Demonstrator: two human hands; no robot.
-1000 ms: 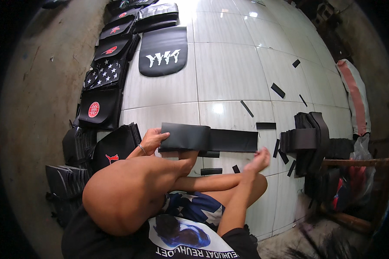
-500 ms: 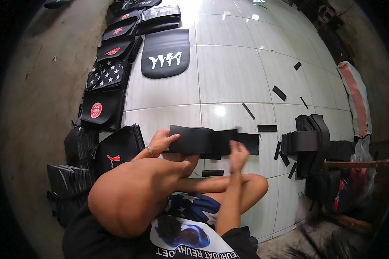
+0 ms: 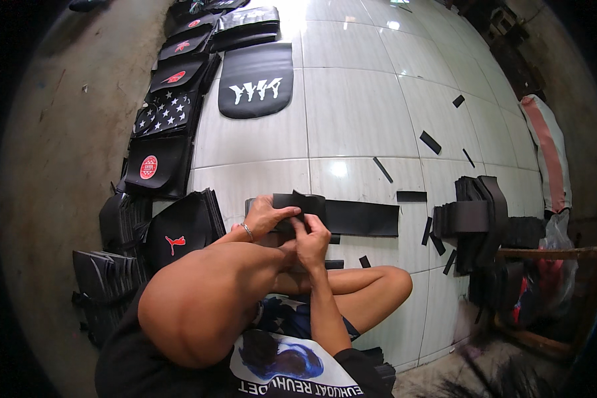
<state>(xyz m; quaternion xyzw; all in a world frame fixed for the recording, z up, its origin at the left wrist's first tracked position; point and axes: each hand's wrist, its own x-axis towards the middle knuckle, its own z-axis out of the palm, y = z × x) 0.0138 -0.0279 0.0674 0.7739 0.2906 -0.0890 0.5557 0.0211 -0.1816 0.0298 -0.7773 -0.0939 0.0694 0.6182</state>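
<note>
On the white tiled floor (image 3: 358,126), just before the crossed legs, both hands, left hand (image 3: 266,215) and right hand (image 3: 310,240), pinch a long black strip (image 3: 351,215); its folded end could spring open if either pinch loosens.

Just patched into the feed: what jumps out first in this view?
Both hands meet mid-frame on a long black strip lying on the white tiled floor: left hand and right hand pinch its left end. A row of black printed panels runs up the left side, and a stack of black pieces lies at the right.
</note>
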